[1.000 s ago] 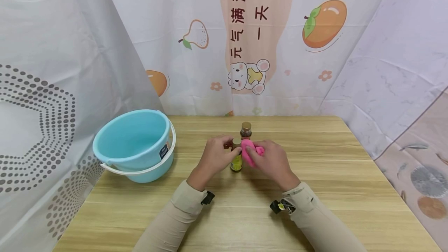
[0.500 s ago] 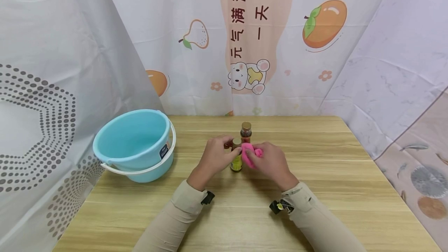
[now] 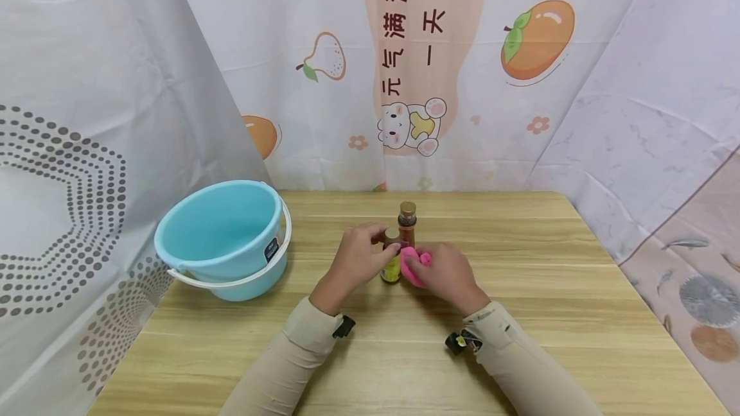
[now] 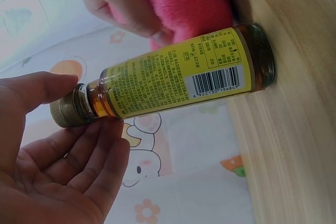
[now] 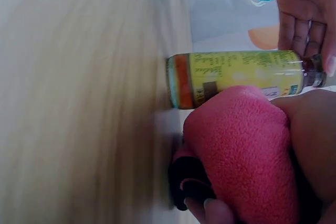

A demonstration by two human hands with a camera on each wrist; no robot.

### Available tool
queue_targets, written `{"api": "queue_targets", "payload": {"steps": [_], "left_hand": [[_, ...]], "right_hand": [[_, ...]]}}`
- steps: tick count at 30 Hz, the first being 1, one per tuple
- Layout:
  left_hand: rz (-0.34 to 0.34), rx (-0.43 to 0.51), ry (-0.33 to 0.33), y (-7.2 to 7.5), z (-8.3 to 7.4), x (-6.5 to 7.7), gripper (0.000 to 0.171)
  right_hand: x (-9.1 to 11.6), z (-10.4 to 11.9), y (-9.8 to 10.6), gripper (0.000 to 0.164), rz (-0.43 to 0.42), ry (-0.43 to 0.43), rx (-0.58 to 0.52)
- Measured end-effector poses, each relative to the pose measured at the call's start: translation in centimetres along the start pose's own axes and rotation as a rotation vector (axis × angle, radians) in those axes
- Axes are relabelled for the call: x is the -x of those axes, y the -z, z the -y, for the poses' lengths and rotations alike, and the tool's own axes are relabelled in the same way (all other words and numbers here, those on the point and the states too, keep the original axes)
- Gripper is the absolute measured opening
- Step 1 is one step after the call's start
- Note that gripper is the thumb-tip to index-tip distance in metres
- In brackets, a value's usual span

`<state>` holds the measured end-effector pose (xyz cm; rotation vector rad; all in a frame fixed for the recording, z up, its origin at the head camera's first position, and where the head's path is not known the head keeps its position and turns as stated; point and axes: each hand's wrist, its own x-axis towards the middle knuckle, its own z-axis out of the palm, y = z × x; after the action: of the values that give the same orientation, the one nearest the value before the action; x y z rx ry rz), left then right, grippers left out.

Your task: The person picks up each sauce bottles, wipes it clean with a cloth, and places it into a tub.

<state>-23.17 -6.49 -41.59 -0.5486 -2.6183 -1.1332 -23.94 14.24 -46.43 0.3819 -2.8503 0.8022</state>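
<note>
A small glass bottle (image 3: 391, 269) with a yellow label and a gold-brown cap stands upright on the table. My left hand (image 3: 360, 260) grips it at the neck, thumb on one side and fingers on the other, as the left wrist view shows at the cap (image 4: 65, 110). In my right hand (image 3: 453, 278) is a bunched pink fluffy cloth (image 5: 244, 150), held against the bottle's labelled side. Just behind stands a second dark bottle (image 3: 407, 230) with a gold cap, its lower part hidden by the cloth and the right hand.
A light blue bucket (image 3: 277, 278) with a white handle stands at the left of the wooden table (image 3: 520, 242). Printed curtains (image 3: 324, 121) hang behind the table's far edge and along both sides.
My right hand and the pink cloth have slid down the yellow-labelled bottle, toward its base, so more of the rear bottle shows. The left hand keeps its grip at the neck.
</note>
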Motion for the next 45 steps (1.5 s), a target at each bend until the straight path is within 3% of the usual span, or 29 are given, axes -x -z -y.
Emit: {"api": "queue_targets", "payload": {"steps": [7, 18, 27, 33, 45], "left_hand": [[-0.034, -0.046, 0.014, -0.1, 0.2, 0.0, 0.050], [-0.073, -0.042, 0.014, -0.3, 0.1, -0.1, 0.043], [-0.062, -0.018, 0.002, -0.2, 0.1, -0.2, 0.038], [-0.044, 0.025, 0.002, -0.2, 0.1, -0.2, 0.033], [-0.009, 0.017, -0.016, -0.2, 0.0, -0.2, 0.022]], "right_hand": [[0.0, -0.2, -0.3, 0.029, 0.009, -0.016, 0.043], [0.1, -0.1, -0.1, 0.030, -0.002, -0.006, 0.040], [0.0, 0.1, 0.3, 0.040, -0.055, 0.036, 0.027], [0.1, 0.7, 1.0, 0.041, -0.126, 0.066, 0.014], [0.2, 1.3, 1.9, 0.041, -0.228, 0.111, -0.027]]}}
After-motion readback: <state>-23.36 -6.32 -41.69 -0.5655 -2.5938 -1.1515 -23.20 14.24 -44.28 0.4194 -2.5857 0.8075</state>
